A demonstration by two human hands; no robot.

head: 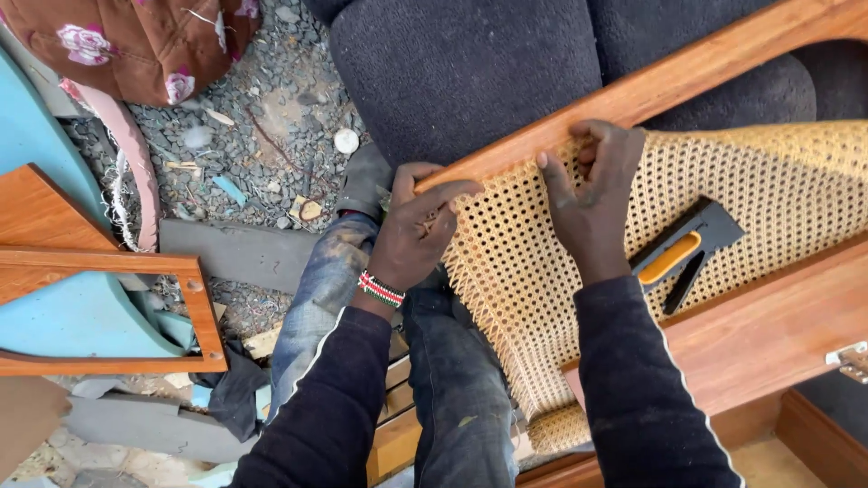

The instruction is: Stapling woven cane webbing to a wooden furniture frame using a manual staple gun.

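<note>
Your left hand (pixel 414 233) is curled shut on the edge of the cane webbing (pixel 579 271), fingers pinching the woven sheet right where it meets the far rail of the wooden frame (pixel 669 86). Your right hand (pixel 592 194) presses on the same edge just beside it, fingers bent and spread, fingertips pushing the weave against the rail; whether it truly clamps the sheet or only bears down on it cannot be told. Seen from the head camera, the webbing is a pale straw-coloured sheet of open, honeycomb-like mesh stretched across the frame, its loose near end sagging over your knees and curling into a roll by the frame's near corner. The frame is smooth, reddish-brown varnished timber, with a broad flat near rail running toward the right edge. A black staple gun (pixel 689 248) with an orange handle insert lies on the webbing close to that near rail, just beside your right wrist. A beaded bracelet (pixel 381 289) rings your left wrist, and dusty blue jeans (pixel 452 389) show beneath. Beyond the far rail sit dark, nubby upholstered cushions (pixel 461 72). To the left, on the gravel ground (pixel 262 136), lie another wooden frame piece (pixel 194 307) and blue foam (pixel 81 321).
</note>
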